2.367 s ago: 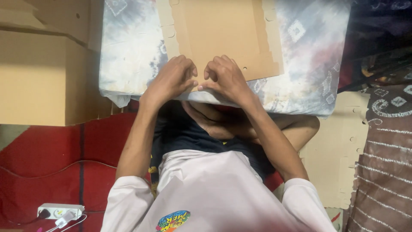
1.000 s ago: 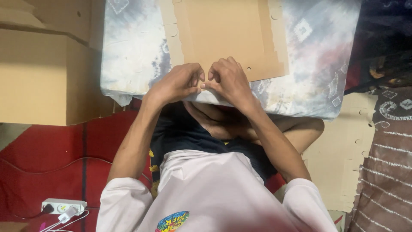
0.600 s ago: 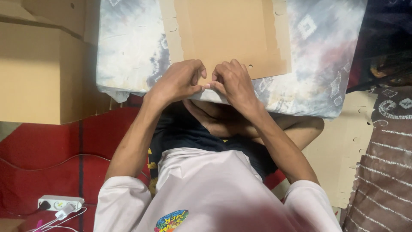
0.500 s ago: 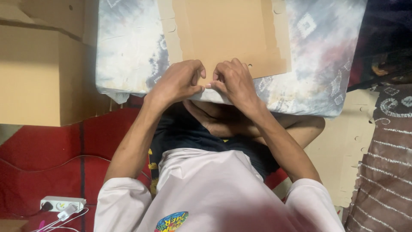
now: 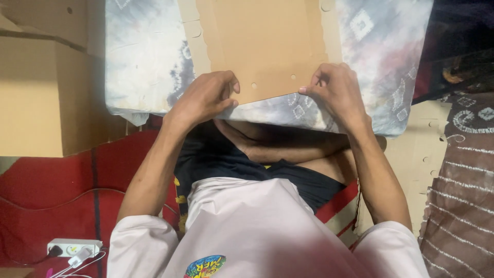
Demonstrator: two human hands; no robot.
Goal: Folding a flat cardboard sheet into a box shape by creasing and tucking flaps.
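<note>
Both hands grip the near edge of a flat brown die-cut cardboard sheet [image 5: 262, 46] lying on a grey tie-dye cushion [image 5: 144, 56]: left hand [image 5: 206, 95] pinching one corner, right hand [image 5: 334, 90] the other. Nothing looks folded yet; every flap remains flat.

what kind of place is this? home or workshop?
Probably a home, with work done seated on the floor: a flat brown cardboard sheet lies on a tie-dye cushioned board, beside a red patterned mat and a white power strip.
</note>
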